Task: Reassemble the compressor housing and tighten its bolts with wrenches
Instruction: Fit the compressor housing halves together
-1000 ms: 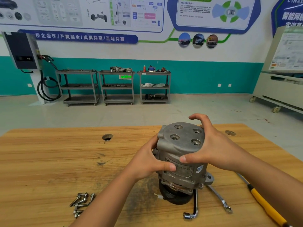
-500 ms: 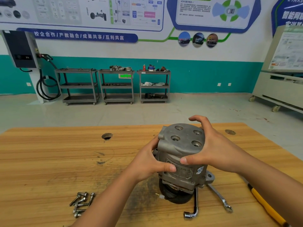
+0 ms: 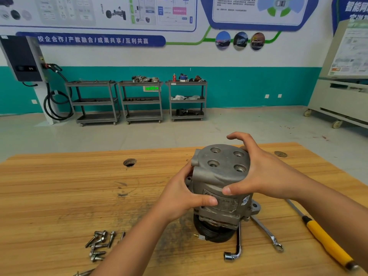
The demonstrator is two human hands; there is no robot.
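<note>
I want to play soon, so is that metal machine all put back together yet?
Not yet. Done: the housing cover sits on the compressor body. In hand: left hand grips the body, right hand the cover. Left: its four bolt holes are empty, the bolts lie loose on the table, and the socket wrench and spanner lie unused.

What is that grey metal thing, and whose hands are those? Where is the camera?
The camera sits on a person's head, so you see what they see, looking down at their own hands. The grey thing is a compressor, a machine part, standing on a wooden table. The left hand grips its side and the right hand wraps round its top, where four holes are empty. On the table lie loose bolts, an L-shaped socket wrench, a flat wrench and a yellow-handled tool.
</note>
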